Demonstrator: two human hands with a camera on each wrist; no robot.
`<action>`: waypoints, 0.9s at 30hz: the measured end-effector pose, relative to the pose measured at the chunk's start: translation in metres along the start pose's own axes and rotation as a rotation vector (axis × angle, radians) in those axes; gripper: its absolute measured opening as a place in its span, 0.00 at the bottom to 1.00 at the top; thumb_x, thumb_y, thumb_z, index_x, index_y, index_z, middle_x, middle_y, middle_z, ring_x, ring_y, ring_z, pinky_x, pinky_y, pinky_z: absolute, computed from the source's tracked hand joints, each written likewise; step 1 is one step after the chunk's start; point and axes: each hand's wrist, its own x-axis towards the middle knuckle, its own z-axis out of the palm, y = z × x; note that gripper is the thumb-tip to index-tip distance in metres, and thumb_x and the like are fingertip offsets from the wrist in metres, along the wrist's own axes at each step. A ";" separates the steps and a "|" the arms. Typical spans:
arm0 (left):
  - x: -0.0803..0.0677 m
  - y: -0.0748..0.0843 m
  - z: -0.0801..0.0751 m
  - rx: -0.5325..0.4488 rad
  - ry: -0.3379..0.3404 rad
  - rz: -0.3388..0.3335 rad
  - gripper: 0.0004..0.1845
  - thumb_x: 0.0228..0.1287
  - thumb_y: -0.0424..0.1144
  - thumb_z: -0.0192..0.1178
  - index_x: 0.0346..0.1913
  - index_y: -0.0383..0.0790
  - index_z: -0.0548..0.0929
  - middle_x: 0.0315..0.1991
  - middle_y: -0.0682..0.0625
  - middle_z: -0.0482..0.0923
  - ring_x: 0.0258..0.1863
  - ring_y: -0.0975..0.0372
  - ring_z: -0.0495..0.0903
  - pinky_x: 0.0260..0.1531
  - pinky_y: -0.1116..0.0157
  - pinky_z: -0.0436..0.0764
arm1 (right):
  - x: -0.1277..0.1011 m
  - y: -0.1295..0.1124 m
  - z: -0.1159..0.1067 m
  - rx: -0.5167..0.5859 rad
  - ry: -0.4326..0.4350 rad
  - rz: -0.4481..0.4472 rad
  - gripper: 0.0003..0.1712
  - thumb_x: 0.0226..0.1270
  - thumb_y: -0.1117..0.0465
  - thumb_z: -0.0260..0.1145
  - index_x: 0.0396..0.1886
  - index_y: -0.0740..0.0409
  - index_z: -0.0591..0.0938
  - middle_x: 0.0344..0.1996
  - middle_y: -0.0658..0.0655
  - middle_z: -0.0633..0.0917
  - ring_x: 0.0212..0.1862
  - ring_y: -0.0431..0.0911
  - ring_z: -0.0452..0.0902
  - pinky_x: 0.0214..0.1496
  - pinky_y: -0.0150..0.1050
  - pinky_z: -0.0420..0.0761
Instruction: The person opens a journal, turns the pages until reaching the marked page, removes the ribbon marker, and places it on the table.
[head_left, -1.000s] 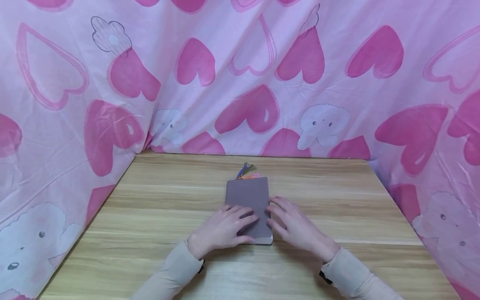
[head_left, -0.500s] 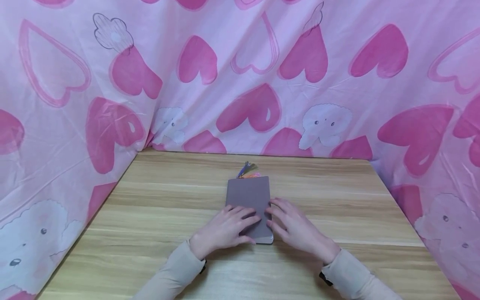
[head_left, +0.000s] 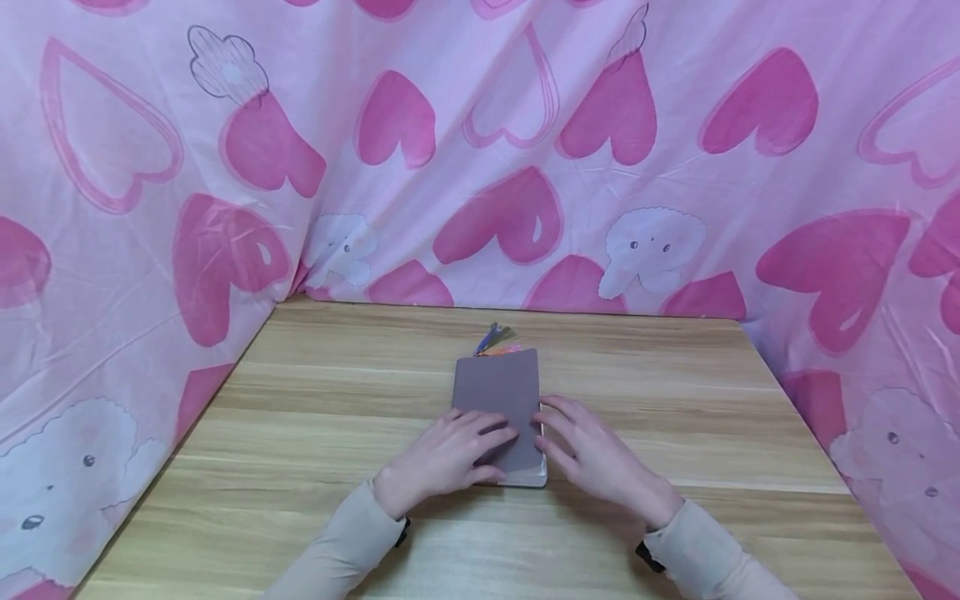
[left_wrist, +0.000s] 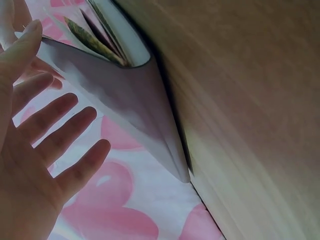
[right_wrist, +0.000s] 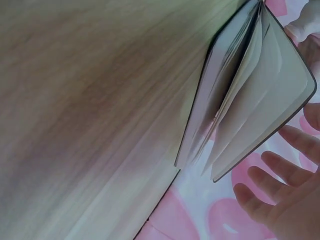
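A grey-brown notebook [head_left: 498,387] lies on the wooden table [head_left: 300,400], with coloured tassels [head_left: 495,340] sticking out of its far end. My left hand [head_left: 442,458] rests with straight fingers on the near left of the cover. My right hand [head_left: 592,454] touches the right edge, where a strip of white pages shows. In the right wrist view the notebook [right_wrist: 250,100] gapes slightly with its pages fanned, and my right hand [right_wrist: 280,195] is beside it with loose fingers. The left wrist view shows the raised cover [left_wrist: 135,100] next to my spread left hand [left_wrist: 40,150].
Pink cloth with hearts and white bears [head_left: 525,167] hangs round the table at the back and on both sides. Bare wood lies to the left and right of the notebook and along the near edge [head_left: 487,567].
The notebook's right edge has lifted slightly under my right fingers and shows more white page. Both hands stay in nearly the same places.
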 end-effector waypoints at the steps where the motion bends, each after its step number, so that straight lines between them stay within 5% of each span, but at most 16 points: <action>1: 0.000 0.000 -0.001 -0.004 0.001 0.000 0.31 0.63 0.62 0.60 0.66 0.52 0.76 0.62 0.51 0.75 0.59 0.57 0.75 0.54 0.53 0.76 | 0.000 0.000 -0.001 0.003 0.001 0.001 0.22 0.70 0.51 0.63 0.58 0.56 0.80 0.63 0.62 0.74 0.64 0.54 0.70 0.63 0.54 0.71; 27: -0.010 -0.001 -0.014 -0.020 0.070 0.018 0.28 0.66 0.54 0.61 0.67 0.50 0.75 0.62 0.50 0.74 0.60 0.58 0.74 0.56 0.54 0.75 | 0.019 -0.020 -0.001 0.257 0.119 0.190 0.20 0.70 0.57 0.64 0.59 0.58 0.80 0.59 0.57 0.80 0.63 0.51 0.73 0.64 0.53 0.71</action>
